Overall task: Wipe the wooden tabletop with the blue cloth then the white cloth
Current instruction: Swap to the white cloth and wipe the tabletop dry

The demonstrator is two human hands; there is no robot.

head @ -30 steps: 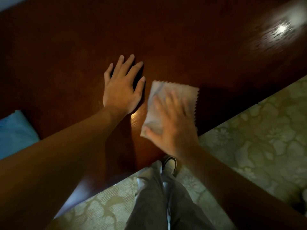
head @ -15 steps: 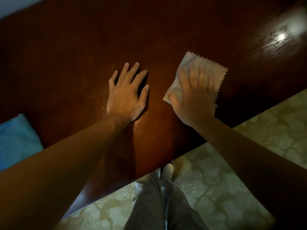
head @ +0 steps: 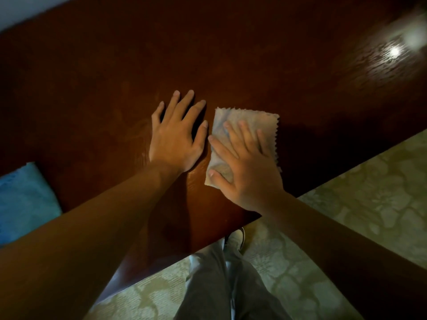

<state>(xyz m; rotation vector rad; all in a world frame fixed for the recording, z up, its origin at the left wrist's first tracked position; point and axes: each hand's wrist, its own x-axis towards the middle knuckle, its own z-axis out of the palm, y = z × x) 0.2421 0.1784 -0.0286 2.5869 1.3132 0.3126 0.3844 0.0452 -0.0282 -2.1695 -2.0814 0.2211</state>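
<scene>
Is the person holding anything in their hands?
Nothing is gripped. The right hand presses flat fingers on the white cloth; the left hand rests on the bare tabletop.

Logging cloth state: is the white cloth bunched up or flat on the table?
Flat. The white cloth lies spread on the wooden tabletop, pressed under the right hand; its zigzag edge shows.

The scene is dim and warm-toned. A bright spot of glare (head: 395, 51) sits on the glossy wooden tabletop (head: 231, 54) at the upper right, smeared into a soft streak toward the corner. Dark shadows fall on the wood beside the left hand (head: 175, 139) and to the right of the white cloth (head: 254, 121). The near forearms are dark and soft. The table's straight edges tilt and bow, as a wide lens renders them. The patterned floor (head: 369, 204) looks paler and slightly blurred.
</scene>
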